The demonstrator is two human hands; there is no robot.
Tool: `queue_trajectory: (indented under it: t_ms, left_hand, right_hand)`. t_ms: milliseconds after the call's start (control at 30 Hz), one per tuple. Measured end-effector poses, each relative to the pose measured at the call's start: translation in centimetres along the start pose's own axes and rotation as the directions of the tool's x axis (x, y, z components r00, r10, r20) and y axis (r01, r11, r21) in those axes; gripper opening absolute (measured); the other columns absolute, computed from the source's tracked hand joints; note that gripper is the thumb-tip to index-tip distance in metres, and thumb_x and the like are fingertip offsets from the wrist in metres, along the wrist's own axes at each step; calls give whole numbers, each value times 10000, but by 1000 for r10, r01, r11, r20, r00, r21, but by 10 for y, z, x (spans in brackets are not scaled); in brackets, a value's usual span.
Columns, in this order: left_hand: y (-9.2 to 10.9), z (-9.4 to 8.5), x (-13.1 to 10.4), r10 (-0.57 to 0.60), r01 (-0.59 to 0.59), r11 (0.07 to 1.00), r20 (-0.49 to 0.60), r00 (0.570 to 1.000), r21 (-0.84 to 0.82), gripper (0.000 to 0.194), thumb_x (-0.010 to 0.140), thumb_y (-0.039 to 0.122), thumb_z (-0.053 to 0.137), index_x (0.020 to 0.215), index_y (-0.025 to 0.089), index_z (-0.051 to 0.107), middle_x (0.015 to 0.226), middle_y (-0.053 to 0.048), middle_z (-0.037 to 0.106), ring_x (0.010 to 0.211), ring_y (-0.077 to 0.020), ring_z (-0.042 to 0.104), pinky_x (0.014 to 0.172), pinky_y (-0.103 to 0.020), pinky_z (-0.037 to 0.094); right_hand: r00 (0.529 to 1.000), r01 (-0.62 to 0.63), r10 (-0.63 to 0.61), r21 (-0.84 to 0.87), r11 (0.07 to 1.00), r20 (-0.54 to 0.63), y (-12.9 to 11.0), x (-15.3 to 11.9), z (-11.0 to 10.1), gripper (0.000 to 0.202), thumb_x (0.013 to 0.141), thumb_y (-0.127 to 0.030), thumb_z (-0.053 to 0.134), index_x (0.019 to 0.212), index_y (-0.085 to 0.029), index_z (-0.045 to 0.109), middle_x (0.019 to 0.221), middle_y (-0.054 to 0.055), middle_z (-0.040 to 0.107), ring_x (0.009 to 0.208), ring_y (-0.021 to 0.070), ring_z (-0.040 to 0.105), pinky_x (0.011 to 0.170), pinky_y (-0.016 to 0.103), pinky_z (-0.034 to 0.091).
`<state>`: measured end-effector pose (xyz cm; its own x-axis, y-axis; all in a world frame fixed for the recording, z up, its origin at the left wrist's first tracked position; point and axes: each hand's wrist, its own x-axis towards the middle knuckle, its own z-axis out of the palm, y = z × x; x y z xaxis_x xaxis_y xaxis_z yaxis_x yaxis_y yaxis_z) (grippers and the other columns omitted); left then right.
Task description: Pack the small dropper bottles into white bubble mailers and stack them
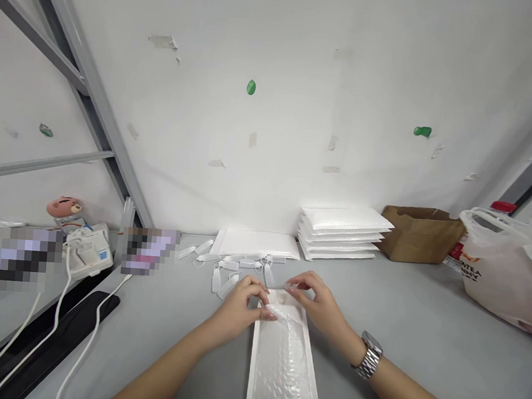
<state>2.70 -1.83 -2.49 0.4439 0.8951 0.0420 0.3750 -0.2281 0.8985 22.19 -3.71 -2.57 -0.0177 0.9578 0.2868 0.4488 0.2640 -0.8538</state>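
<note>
A white bubble mailer [284, 371] lies lengthwise on the grey table in front of me, its open end pointing away. My left hand [246, 301] is closed on the mailer's left side near that end, thumb and fingers pinching its opening edge. At the far right corner, my right hand [311, 294] pinches the flap between thumb and fingertips. Something thin and translucent shows by the right fingertips, too small to make out. Several small white tags with loops [229, 265] are spread just beyond my hands.
Behind the tags lies a flat pile of white mailers [256, 244]. Right of it rise stacked, filled mailers [343, 229], a brown cardboard box [420, 237] and a plastic bag [497, 276]. At left are a power strip [89, 254], white cables [98, 321] and a metal frame [95, 102].
</note>
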Motion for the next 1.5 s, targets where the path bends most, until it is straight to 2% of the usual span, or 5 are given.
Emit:
queue_trajectory:
  t_ms: [600, 733, 1100, 1333, 1500]
  left_hand:
    - [-4, -14, 4, 130, -81, 972, -214, 968, 221, 126, 717, 344, 614, 743, 223, 593, 956, -24, 522, 924, -197, 498, 795, -306, 387]
    - [-16, -39, 9, 177, 116, 784, -398, 900, 610, 203, 780, 332, 528, 939, 229, 602, 954, -63, 557, 957, -254, 492, 828, -371, 357]
    - [-28, -36, 9, 92, 170, 479, -242, 966, 861, 233, 815, 269, 450, 958, 190, 615, 899, -101, 626, 925, -283, 523, 768, -383, 339]
    - [-17, -40, 8, 191, 155, 698, -390, 901, 699, 253, 828, 294, 433, 1008, 255, 606, 946, -64, 622, 966, -252, 502, 845, -399, 329]
    - [2, -33, 7, 56, -45, 998, -348, 936, 42, 360, 813, 420, 434, 1111, 252, 548, 1079, -43, 585, 996, -195, 512, 877, -331, 373]
  right_hand:
    - [907, -244, 154, 192, 951, 393, 2, -1, 1, 347, 732, -520, 563, 674, -178, 553, 606, -31, 442, 566, 106, 387, 541, 243, 315]
    - [920, -274, 186, 228, 934, 346, 6, 0, 3, 341, 726, -503, 574, 647, -176, 524, 633, -27, 460, 592, 111, 406, 572, 251, 318]
    - [905, -241, 150, 190, 952, 398, 3, -6, 5, 344, 741, -515, 552, 669, -180, 541, 623, -27, 464, 583, 115, 409, 567, 251, 316]
    - [919, -228, 161, 153, 961, 360, 3, -6, 6, 326, 738, -501, 561, 844, -197, 612, 729, 0, 544, 640, 135, 463, 598, 261, 374]
    - [915, -237, 192, 89, 967, 356, 5, -6, 11, 444, 668, -464, 651, 1051, -244, 604, 844, 14, 586, 661, 143, 467, 635, 285, 395]
